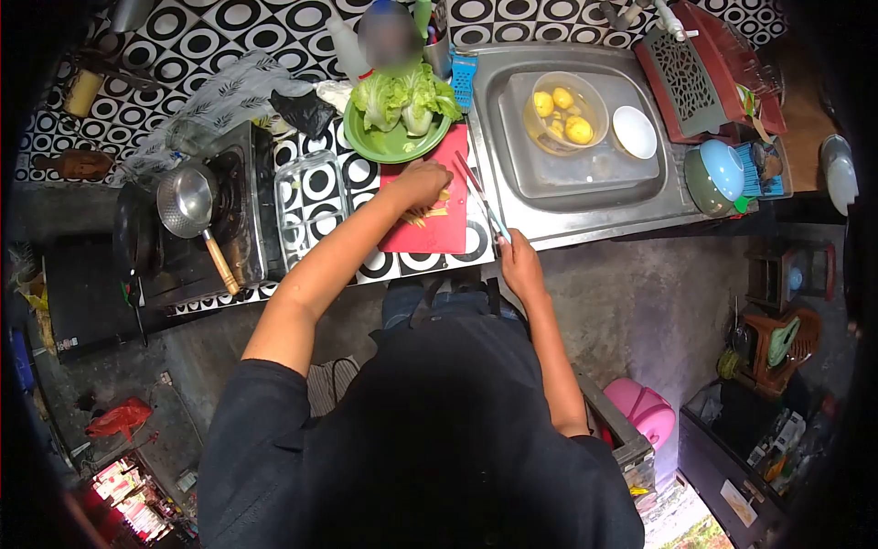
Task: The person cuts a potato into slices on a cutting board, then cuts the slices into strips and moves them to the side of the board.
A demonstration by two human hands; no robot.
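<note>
My left hand (pixel 424 185) is closed over cut potato pieces (pixel 430 212) on the red cutting board (pixel 398 236); its fingers hide part of them. Pale yellow strips lie just below that hand. In my right hand (pixel 521 263) is a knife (pixel 483 199), gripped by its light blue handle, with the blade pointing up and left past the board's right edge. Above the board, a green plate (pixel 400 146) bears leafy green cabbage (pixel 404 99).
Right of the board, the steel sink (pixel 501 137) holds a clear bowl (pixel 596 91) of peeled potatoes (pixel 578 130) and a small white bowl (pixel 635 132). A glass dish (pixel 311 203) sits left, beside a stove carrying a saucepan (pixel 187 199). A red dish rack (pixel 700 73) stands far right.
</note>
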